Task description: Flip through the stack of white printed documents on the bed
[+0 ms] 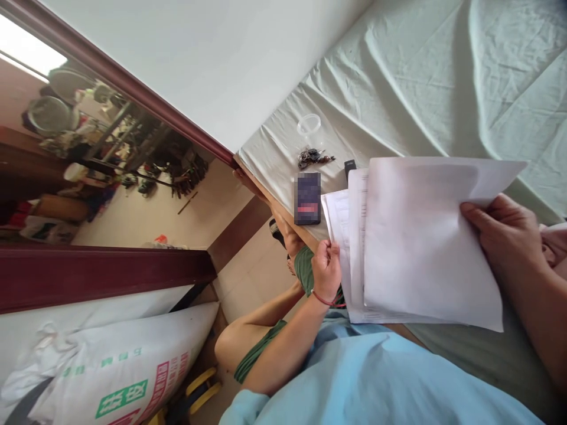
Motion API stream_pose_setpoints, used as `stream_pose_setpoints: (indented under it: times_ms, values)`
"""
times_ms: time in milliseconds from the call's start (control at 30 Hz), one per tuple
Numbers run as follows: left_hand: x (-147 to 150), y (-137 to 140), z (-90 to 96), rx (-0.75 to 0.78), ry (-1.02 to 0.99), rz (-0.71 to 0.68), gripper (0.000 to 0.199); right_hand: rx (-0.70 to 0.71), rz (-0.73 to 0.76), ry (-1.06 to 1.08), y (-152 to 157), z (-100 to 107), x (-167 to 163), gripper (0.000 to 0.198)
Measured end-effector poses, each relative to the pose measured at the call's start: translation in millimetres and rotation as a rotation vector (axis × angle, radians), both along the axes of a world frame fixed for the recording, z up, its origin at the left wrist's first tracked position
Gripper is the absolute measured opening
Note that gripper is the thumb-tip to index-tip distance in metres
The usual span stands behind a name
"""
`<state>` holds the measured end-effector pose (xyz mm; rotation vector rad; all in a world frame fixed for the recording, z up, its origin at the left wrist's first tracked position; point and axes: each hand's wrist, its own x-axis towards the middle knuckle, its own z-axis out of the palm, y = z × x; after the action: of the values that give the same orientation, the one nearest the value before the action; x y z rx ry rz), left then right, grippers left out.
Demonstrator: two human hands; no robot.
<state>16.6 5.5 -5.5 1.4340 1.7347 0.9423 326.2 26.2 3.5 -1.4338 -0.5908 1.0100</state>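
Observation:
Several sheets of paper spread in a loose stack above my lap, the top one blank on the side I see. Printed lines and table rows show on the sheets beneath, along their left edges. My left hand, with a red cord at the wrist, pinches the left edge of the lower sheets. At the right edge, my right hand grips the papers with its thumb on the top sheet; its other fingers are mostly hidden behind. A dark phone lies just beyond my left hand, its screen blurred out.
On the pale bed sheet lie a bunch of keys, a clear round lid or tub and a small black object partly under the papers. A full white sack stands at lower left beside the doorway, with a cluttered room beyond.

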Motion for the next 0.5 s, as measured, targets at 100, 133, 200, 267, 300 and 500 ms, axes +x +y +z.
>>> stream_pose_setpoints:
  times_ms: [100,133,200,267,300,500]
  values:
    - [2.0,0.3,0.8,-0.033,0.074,-0.017,0.036,-0.001,-0.051,0.103,2.1,6.8,-1.8,0.048]
    - [2.5,0.6,0.7,-0.044,0.086,-0.015,0.035,-0.015,-0.060,0.133,2.6,8.9,-1.5,0.050]
    - [3.0,1.2,-0.1,-0.055,0.078,-0.009,0.031,-0.045,-0.068,0.184,3.1,13.4,0.5,0.054]
    - [3.3,1.5,-0.8,-0.059,0.059,-0.015,0.028,-0.078,-0.070,0.209,2.9,17.3,4.1,0.057]
    - [3.4,1.3,-1.1,-0.056,0.056,-0.017,0.028,-0.093,-0.074,0.211,2.7,18.7,6.3,0.057]
    - [4.7,-0.8,0.0,-0.017,0.065,-0.001,0.031,-0.104,-0.056,0.166,3.2,16.4,18.0,0.036]
